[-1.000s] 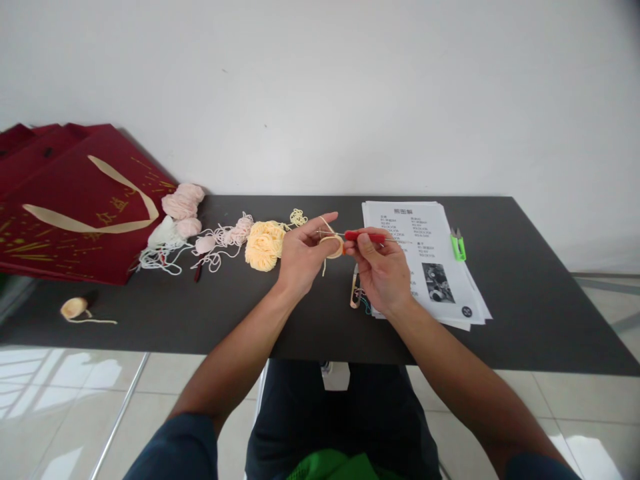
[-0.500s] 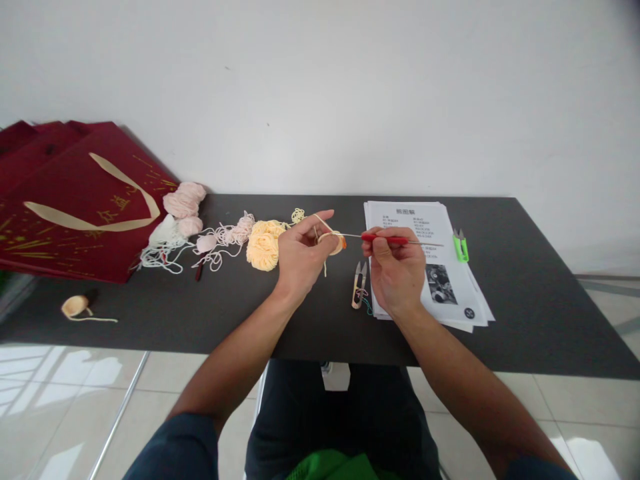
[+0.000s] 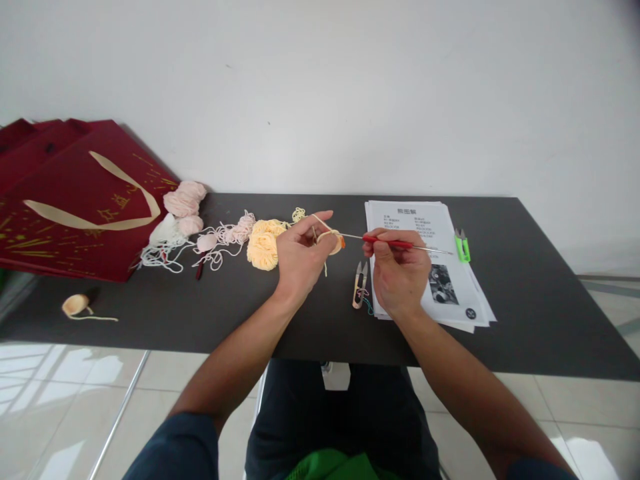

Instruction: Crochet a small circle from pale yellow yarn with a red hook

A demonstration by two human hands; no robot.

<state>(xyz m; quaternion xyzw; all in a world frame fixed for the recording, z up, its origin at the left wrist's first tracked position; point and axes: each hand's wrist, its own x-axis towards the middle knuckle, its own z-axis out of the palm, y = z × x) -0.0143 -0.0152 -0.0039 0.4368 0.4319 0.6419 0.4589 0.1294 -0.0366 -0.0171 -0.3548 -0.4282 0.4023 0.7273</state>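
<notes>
My left hand pinches a small pale-yellow crochet piece, with an orange bit at its right edge. A strand of yarn runs over the raised index finger, and a loose tail hangs below. In my right hand is a crochet hook with a red handle, gripped like a pen. Its thin metal shaft points left and reaches the crochet piece; whether the tip is inside a stitch is too small to tell. A ball of yellow yarn lies just left of my left hand.
Thread snips lie beside printed sheets, with green snips at the sheets' right edge. Pink yarn and white yarn sit by a dark red paper bag. A small cream crochet cup rests at the table's left.
The hook has tilted, its right end now lower, and my right hand has shifted slightly right. My left hand stays almost in place with the crochet piece.
</notes>
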